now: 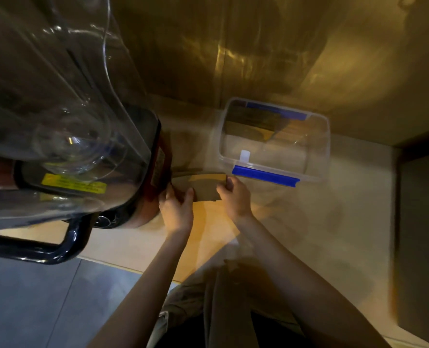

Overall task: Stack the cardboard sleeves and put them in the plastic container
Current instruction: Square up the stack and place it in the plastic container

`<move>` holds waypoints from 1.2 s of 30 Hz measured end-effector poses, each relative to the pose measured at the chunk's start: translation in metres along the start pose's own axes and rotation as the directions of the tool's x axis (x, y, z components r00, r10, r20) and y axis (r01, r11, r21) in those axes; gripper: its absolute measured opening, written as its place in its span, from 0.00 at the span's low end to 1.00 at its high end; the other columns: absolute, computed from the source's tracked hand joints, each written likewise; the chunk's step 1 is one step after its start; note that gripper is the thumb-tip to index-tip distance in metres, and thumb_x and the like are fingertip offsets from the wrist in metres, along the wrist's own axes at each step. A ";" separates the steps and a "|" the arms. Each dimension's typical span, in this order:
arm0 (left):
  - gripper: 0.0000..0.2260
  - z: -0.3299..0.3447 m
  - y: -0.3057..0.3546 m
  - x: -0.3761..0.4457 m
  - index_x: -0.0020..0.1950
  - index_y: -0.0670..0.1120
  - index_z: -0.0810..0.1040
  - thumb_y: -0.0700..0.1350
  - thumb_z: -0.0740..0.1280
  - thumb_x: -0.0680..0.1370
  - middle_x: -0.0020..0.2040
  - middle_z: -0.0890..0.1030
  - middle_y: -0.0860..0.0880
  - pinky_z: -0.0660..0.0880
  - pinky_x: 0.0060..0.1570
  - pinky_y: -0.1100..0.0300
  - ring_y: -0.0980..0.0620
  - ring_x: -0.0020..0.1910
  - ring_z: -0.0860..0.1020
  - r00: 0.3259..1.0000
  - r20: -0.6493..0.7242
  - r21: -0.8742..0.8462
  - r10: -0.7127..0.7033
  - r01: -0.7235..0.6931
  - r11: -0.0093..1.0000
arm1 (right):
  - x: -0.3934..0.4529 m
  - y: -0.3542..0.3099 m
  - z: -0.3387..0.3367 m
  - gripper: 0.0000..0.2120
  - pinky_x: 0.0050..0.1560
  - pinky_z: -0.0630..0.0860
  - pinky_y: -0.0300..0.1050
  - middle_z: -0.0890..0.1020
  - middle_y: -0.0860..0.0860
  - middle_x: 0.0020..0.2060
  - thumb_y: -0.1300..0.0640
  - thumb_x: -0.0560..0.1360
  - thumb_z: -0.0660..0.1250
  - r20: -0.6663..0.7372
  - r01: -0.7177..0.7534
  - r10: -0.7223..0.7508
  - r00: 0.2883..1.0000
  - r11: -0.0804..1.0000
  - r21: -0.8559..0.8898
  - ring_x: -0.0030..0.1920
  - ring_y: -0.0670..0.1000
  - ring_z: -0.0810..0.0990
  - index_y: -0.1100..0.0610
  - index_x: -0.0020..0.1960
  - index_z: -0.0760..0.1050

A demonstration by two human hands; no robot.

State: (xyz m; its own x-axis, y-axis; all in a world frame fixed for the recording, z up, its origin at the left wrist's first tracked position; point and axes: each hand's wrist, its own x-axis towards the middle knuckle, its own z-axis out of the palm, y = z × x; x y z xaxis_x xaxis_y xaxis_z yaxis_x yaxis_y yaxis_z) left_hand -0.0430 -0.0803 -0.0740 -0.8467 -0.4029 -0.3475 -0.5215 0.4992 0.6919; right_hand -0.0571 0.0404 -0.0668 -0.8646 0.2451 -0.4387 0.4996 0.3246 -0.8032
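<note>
Sleeves: a flat, curved brown cardboard sleeve stack (pixel 206 187) is held just above the pale beige countertop (pixel 321 222), between the two hands. How many sleeves are in it I cannot tell (the edges are blurred together); it looks like one thin bundle.
Left hand: the left hand (pixel 174 205) is closed on the left end of the stack, thumb on top and fingers below.
Right hand: the right hand (pixel 234 197) pinches the right end of the stack, thumb on the near face, fingertips curled over the far edge.
Container: one clear rectangular plastic container (pixel 319 169) with two blue clip handles stands just behind and to the right of the stack, near but apart from it. It is open at the top. Its floor looks bare; only a small white tab shows at its near wall, and brown reflections in the far wall (I cannot tell if something lies there).
Obstacle: one large blender with a clear jug, red-and-black base and yellow warning label (pixel 82 151) stands directly left of the hands; the left hand is touching or almost touching its base.
Around: a shiny golden metal wall (pixel 233 51) rises behind the container; a grey tiled floor (pixel 32 302) is visible at lower left.
</note>
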 end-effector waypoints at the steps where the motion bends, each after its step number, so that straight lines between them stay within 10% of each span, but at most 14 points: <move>1: 0.28 0.002 -0.001 0.001 0.71 0.37 0.61 0.48 0.64 0.75 0.67 0.68 0.34 0.63 0.67 0.50 0.37 0.67 0.67 1.000 0.007 0.006 -0.005 0.005 1.000 | 0.002 0.000 0.002 0.03 0.35 0.66 0.30 0.76 0.51 0.37 0.61 0.74 0.63 0.005 0.002 -0.002 1.000 1.000 -0.011 0.40 0.49 0.74 0.60 0.44 0.75; 7: 0.29 0.008 -0.008 0.000 0.73 0.39 0.54 0.45 0.62 0.76 0.72 0.63 0.37 0.60 0.69 0.52 0.40 0.71 0.62 0.999 0.045 0.009 0.015 -0.015 1.000 | 0.011 0.005 0.009 0.10 0.32 0.62 0.36 0.71 0.47 0.27 0.62 0.73 0.63 -0.006 0.021 -0.021 1.000 0.997 -0.069 0.33 0.49 0.72 0.56 0.34 0.70; 10: 0.28 0.009 -0.010 0.000 0.73 0.39 0.55 0.45 0.61 0.77 0.72 0.63 0.37 0.60 0.71 0.51 0.40 0.71 0.62 0.999 0.035 0.003 0.007 -0.007 1.000 | 0.010 0.006 0.008 0.05 0.37 0.68 0.30 0.81 0.55 0.37 0.60 0.73 0.64 0.030 -0.022 0.022 0.999 1.000 0.007 0.38 0.49 0.77 0.60 0.40 0.76; 15: 0.27 0.012 -0.009 0.002 0.72 0.39 0.57 0.46 0.61 0.77 0.70 0.65 0.36 0.61 0.67 0.52 0.39 0.69 0.64 0.999 0.019 -0.030 -0.048 0.049 0.998 | 0.007 0.004 0.006 0.05 0.45 0.70 0.40 0.80 0.53 0.42 0.59 0.72 0.66 0.070 -0.139 0.129 0.989 0.976 0.165 0.42 0.48 0.77 0.53 0.39 0.73; 23: 0.26 0.013 -0.015 0.009 0.71 0.39 0.59 0.45 0.62 0.76 0.67 0.66 0.34 0.64 0.65 0.46 0.36 0.65 0.66 0.995 0.033 -0.064 -0.092 0.094 0.994 | 0.011 -0.001 0.008 0.09 0.59 0.74 0.58 0.79 0.69 0.52 0.64 0.72 0.63 0.191 -0.337 0.290 0.938 0.890 0.306 0.53 0.62 0.79 0.68 0.49 0.76; 28: 0.26 0.013 -0.019 0.012 0.71 0.40 0.60 0.48 0.62 0.75 0.66 0.70 0.34 0.67 0.63 0.44 0.35 0.64 0.69 0.990 0.078 -0.062 -0.117 0.122 0.991 | 0.016 0.006 0.003 0.05 0.56 0.74 0.51 0.79 0.52 0.45 0.63 0.73 0.65 0.300 -0.416 0.316 0.900 0.826 0.380 0.53 0.52 0.76 0.57 0.48 0.75; 36: 0.26 0.006 -0.023 0.012 0.70 0.41 0.63 0.46 0.65 0.74 0.65 0.72 0.38 0.68 0.63 0.46 0.38 0.63 0.70 0.983 0.110 -0.132 -0.148 0.162 0.978 | 0.017 0.007 -0.007 0.09 0.48 0.75 0.42 0.75 0.52 0.51 0.59 0.73 0.65 0.403 -0.428 0.323 0.857 0.880 0.205 0.49 0.47 0.74 0.59 0.53 0.74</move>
State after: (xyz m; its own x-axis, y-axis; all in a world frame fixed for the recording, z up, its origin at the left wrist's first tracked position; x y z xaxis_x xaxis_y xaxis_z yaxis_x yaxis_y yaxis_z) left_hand -0.0422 -0.0917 -0.0979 -0.7665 -0.3854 -0.5137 -0.6334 0.3215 0.7039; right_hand -0.0685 0.0533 -0.0768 -0.6013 -0.0534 -0.7972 0.7986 -0.0068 -0.6019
